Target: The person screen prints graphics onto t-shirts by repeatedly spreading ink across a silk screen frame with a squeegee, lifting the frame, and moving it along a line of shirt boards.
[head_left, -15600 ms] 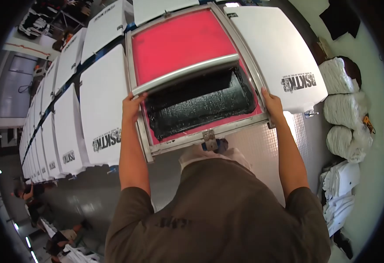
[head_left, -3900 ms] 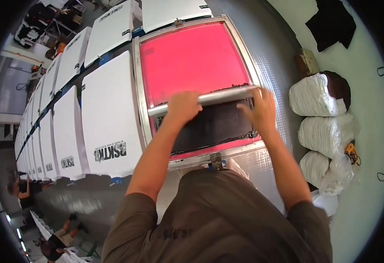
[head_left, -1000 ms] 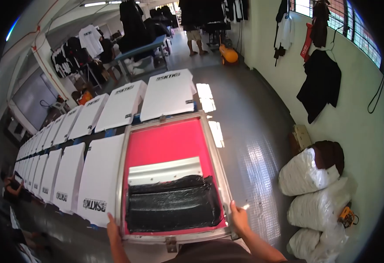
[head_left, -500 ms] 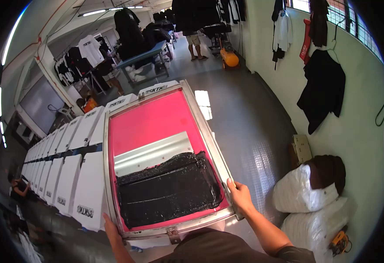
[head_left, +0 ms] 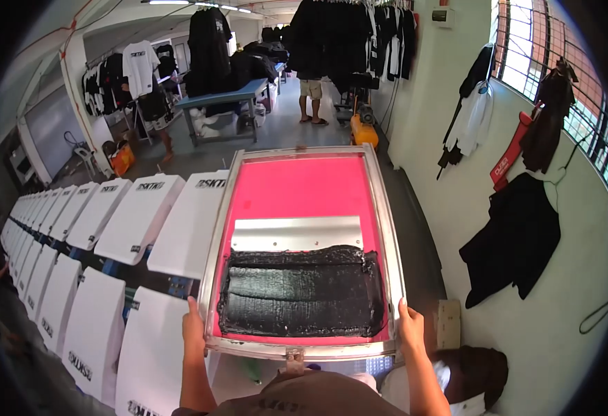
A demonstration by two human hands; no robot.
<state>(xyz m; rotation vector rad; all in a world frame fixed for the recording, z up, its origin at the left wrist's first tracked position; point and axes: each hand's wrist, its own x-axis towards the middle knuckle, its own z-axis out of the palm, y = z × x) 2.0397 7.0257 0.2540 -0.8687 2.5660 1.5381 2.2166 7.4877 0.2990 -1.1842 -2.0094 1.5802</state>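
A screen printing frame (head_left: 388, 270) with silvery metal rails and pink mesh (head_left: 304, 187) is in front of my body. Thick black ink (head_left: 300, 295) covers the near half of the mesh. Just beyond the ink lies a metal squeegee (head_left: 297, 234), its near edge against the black. My left hand (head_left: 193, 329) is closed on the left rail near its close corner, thumb up. On the opposite rail, my right hand (head_left: 411, 329) grips at about the same height. The fingers of both hands are partly hidden by the frame.
White printed shirts (head_left: 99, 312) on boards run in two rows along the left. Beyond are a blue table (head_left: 231, 97), a standing person (head_left: 311, 90) and an orange compressor (head_left: 364, 130). A black garment (head_left: 512, 236) hangs on the right wall; wrapped bundles sit below.
The frame, tilted in view before, now sits nearly straight and further right. My view has levelled, and more of the shirt rows shows. Both hands have kept their hold.
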